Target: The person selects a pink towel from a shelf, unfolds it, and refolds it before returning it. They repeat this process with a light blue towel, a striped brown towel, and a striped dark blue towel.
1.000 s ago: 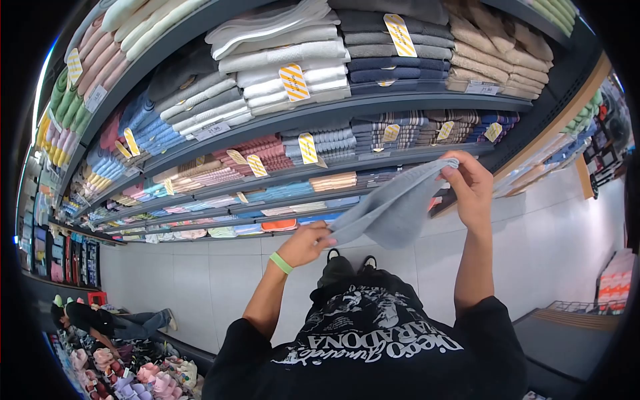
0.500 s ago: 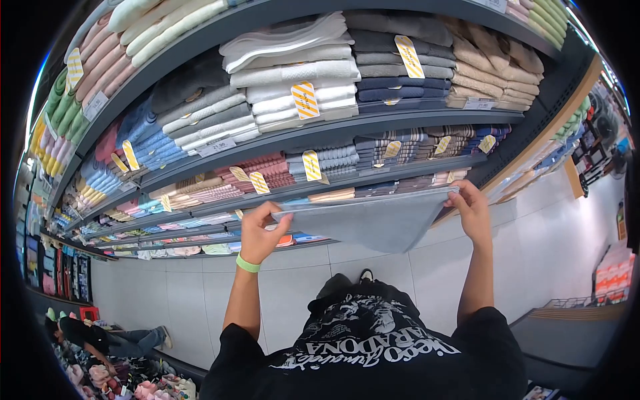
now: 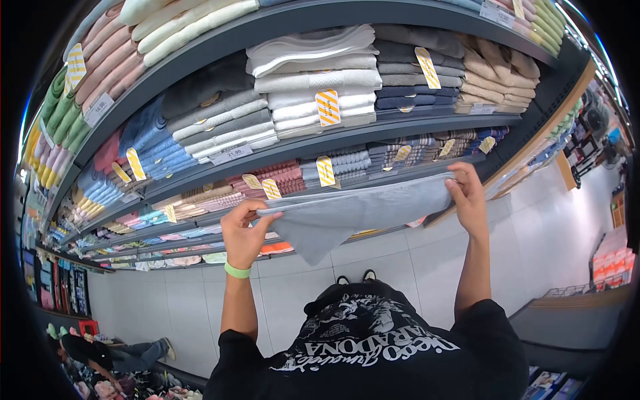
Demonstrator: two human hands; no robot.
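Observation:
A grey towel [image 3: 360, 210] is stretched between my two hands, in front of the lower shelves. My left hand [image 3: 243, 230], with a pale green band on the wrist, pinches its left top corner between thumb and fingers. At the other end, my right hand [image 3: 469, 197] grips the right top corner in the same way. The upper edge runs nearly straight, while the cloth below hangs loose and comes to a point left of the middle.
Shelves ahead hold folded towels: a white stack [image 3: 317, 83], a beige stack [image 3: 500, 73] and pink ones [image 3: 277, 175]. Yellow-striped tags hang from several. Grey floor tiles [image 3: 380, 267] lie below. Another person [image 3: 110, 353] is at the lower left beside a heap of goods.
The towel's hanging point has swung from the right side to the left of the middle. Both hands still hold its corners, and the view has shifted slightly.

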